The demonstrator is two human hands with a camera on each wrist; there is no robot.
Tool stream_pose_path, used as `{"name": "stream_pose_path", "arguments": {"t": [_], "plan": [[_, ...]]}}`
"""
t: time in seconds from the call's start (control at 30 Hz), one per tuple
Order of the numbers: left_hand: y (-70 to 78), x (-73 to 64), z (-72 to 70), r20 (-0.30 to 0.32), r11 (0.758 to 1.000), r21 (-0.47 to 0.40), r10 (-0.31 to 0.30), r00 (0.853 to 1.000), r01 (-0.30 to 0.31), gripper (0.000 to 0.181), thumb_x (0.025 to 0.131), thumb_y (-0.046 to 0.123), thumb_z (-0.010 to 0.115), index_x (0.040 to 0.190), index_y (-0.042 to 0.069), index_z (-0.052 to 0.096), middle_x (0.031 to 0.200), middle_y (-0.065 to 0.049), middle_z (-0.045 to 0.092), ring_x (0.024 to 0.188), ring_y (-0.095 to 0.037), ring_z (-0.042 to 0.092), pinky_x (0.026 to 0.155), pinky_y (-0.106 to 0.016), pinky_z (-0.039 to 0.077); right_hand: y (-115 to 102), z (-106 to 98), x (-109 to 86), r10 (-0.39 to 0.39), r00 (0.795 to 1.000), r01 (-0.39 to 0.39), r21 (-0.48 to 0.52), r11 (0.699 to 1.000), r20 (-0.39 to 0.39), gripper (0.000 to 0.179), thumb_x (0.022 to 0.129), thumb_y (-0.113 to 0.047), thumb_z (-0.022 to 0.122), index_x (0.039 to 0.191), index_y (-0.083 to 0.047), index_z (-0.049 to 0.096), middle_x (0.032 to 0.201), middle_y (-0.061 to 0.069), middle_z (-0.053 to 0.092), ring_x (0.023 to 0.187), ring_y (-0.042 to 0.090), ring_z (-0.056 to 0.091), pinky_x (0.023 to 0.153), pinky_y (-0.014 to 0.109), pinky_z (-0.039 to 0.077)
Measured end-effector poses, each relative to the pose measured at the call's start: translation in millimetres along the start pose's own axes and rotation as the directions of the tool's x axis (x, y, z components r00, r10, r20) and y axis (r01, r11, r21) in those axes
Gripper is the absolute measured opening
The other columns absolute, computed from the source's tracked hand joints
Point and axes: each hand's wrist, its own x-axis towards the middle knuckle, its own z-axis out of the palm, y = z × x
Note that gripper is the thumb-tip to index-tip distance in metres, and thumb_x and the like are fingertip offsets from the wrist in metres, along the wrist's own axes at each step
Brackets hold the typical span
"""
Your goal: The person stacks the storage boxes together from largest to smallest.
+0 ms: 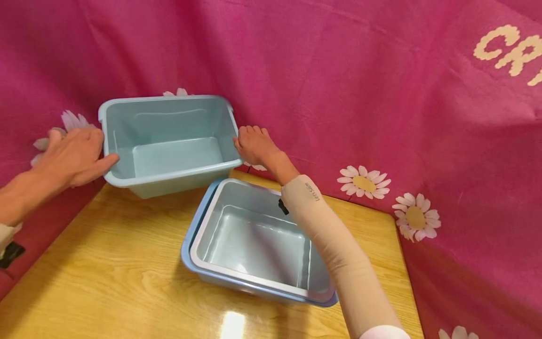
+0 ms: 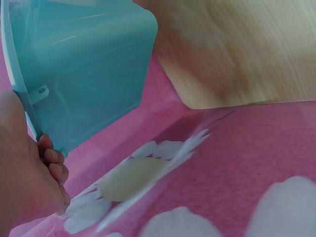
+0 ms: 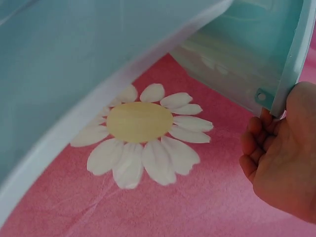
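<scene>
- Teal plastic bin [image 1: 178, 155] sits at the far left of the wooden table [image 1: 127, 282], up by the pink floral cloth [image 1: 296, 94], tipped so its mouth faces the wearer; I cannot tell whether its base touches the tabletop.
- Its long axis runs crosswise from one hand to the other, climbing slightly toward the right in the head view.
- Left hand [image 1: 76, 153] grasps the rim at the left short end, fingers curled around the outside and thumb over the edge.
- Right hand [image 1: 258, 146] grasps the opposite short end, fingers hooked beneath the rim in the right wrist view.
- Pale grey bin [image 1: 258, 245] lies nested inside the blue bin [image 1: 195, 226], closer to the wearer and to the right of the teal one.
- That nested pair's long axis slopes down toward the right, so the two directions do not line up.
- Of the hands, the right is nearer the pair; its beige sleeve [image 1: 330, 235] passes over them.
</scene>
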Motion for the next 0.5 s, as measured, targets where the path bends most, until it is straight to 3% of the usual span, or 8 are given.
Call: {"name": "stream_pose_path", "arguments": {"t": [0.27,0.5], "plan": [[8.3,7.8,-9.0,0.005,1.000,0.027,0.007,1.000,-0.007,0.034,0.092,0.031,0.054,0.077,0.000,0.047,0.072,-0.012,0.046,0.058,-0.029,0.046,0.058,-0.054,0.030,7.6,-5.6,-5.1,0.001,1.000,-0.001,0.009,1.000,-0.001,0.031,0.107,-0.032,0.035,0.111,-0.005,0.048,0.102,0.008,0.052,0.104,0.026,0.048,0.092,0.039,0.034],[16.2,18.4,-15.9,0.014,0.999,0.023,0.048,0.999,-0.048,0.034,0.092,0.030,0.055,0.076,0.001,0.047,0.070,-0.012,0.047,0.058,-0.030,0.047,0.065,-0.054,0.030,17.0,-9.3,-13.9,0.018,1.000,-0.018,0.023,1.000,0.002,0.030,0.107,-0.032,0.035,0.109,-0.005,0.047,0.102,0.008,0.051,0.106,0.026,0.047,0.094,0.040,0.033]]}}
